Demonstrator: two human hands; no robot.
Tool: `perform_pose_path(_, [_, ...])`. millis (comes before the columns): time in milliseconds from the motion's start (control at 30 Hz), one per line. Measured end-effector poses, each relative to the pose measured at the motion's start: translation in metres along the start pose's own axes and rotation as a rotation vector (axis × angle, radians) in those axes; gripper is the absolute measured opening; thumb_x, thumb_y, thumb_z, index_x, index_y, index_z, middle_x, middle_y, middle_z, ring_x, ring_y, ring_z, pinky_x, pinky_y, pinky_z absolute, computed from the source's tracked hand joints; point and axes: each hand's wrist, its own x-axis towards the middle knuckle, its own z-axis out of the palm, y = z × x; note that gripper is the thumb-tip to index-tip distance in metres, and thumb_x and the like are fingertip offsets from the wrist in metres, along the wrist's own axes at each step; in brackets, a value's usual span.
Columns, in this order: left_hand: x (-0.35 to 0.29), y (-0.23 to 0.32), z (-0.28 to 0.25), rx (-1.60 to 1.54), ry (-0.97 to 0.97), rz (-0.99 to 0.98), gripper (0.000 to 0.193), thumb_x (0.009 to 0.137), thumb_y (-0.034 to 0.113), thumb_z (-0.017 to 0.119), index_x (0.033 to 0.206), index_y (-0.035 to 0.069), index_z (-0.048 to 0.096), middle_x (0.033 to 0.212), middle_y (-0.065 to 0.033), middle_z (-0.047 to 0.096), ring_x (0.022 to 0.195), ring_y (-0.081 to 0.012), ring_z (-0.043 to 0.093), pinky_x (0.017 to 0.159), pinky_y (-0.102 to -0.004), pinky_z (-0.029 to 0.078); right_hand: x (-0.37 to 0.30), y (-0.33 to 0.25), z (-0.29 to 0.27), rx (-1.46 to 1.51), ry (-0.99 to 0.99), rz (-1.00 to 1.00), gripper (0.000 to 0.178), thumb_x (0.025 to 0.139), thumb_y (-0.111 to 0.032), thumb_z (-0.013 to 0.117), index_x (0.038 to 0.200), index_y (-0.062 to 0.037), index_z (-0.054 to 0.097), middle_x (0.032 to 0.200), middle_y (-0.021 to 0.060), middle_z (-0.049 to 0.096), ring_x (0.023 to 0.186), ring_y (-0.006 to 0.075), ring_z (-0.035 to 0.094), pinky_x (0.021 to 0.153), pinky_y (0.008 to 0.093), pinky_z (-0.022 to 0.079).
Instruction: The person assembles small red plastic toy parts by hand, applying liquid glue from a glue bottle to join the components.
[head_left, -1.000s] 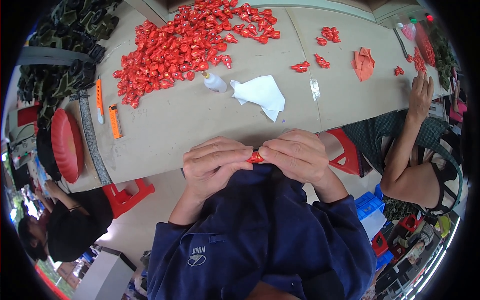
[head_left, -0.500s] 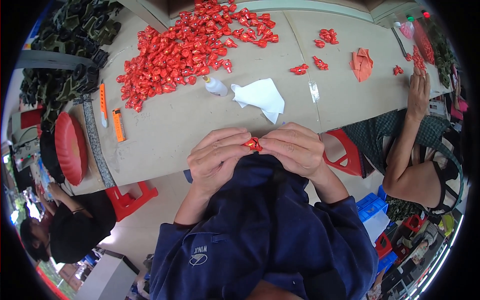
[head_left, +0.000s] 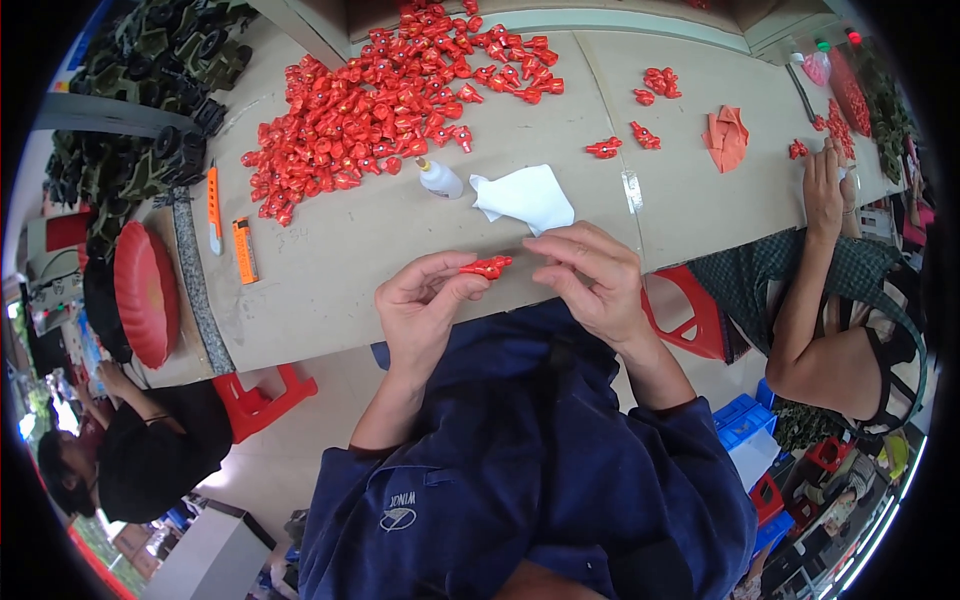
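Between the thumb and fingers of my left hand (head_left: 425,295) is a small glossy red plastic toy part (head_left: 487,267), its narrow end pointing right. Just right of it, my right hand (head_left: 590,275) is apart from the part, thumb and fingers parted with nothing visible between them. Beyond my hands lie a crumpled white cloth (head_left: 525,198) and a small white squeeze bottle (head_left: 439,179) with a brownish tip. A large heap of similar red parts (head_left: 350,120) spreads over the far left of the table.
An orange utility knife (head_left: 214,205), an orange box (head_left: 244,250) and a red scalloped tray (head_left: 146,295) are at left. Several loose red parts (head_left: 645,135) and an orange-red cloth (head_left: 726,140) lie right. A co-worker's hand (head_left: 824,190) works at far right; another person (head_left: 150,440) sits left.
My right hand has let go of the red part and drawn away from it. My left hand still holds the part, now slightly farther up and left, with more of it showing.
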Motion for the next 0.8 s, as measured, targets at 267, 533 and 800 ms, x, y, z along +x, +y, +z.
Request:
perform_pose_path(267, [0.008,0.002,0.012,0.013,-0.012,-0.037,0.019,0.076,-0.004,0.059,0.094,-0.006,0.059,0.081,-0.0096,0.063,0.073,-0.0125,0.06,0.066,-0.0219,0.048,0.005,-0.001,-0.003,0.214,-0.155,0.31,0.013,0.075,-0.001,0.061,0.088,0.0003,0.063,0.074,0.0058,0.059,0.063,0.0104,0.053,0.054,0.0199,0.04])
perform_pose_path(533, [0.055,0.023,-0.015,0.814,0.192,0.184,0.016,0.076,0.004,0.061,0.091,0.001,0.062,0.073,-0.0073,0.059,0.058,-0.0105,0.051,0.054,-0.0226,0.041,0.043,0.047,-0.048,-0.275,0.25,0.373,0.013,0.076,-0.008,0.061,0.086,-0.0002,0.062,0.069,0.0111,0.057,0.058,0.017,0.053,0.053,0.0261,0.042])
perform_pose_path(800, [0.093,0.037,-0.022,1.046,0.115,0.381,0.02,0.071,-0.002,0.059,0.09,0.001,0.062,0.077,-0.0116,0.057,0.069,-0.0226,0.056,0.062,-0.0313,0.044,0.051,0.023,-0.008,-0.212,0.104,0.262,0.03,0.069,-0.011,0.068,0.096,-0.0014,0.06,0.085,0.0096,0.06,0.071,0.0154,0.055,0.061,0.025,0.044])
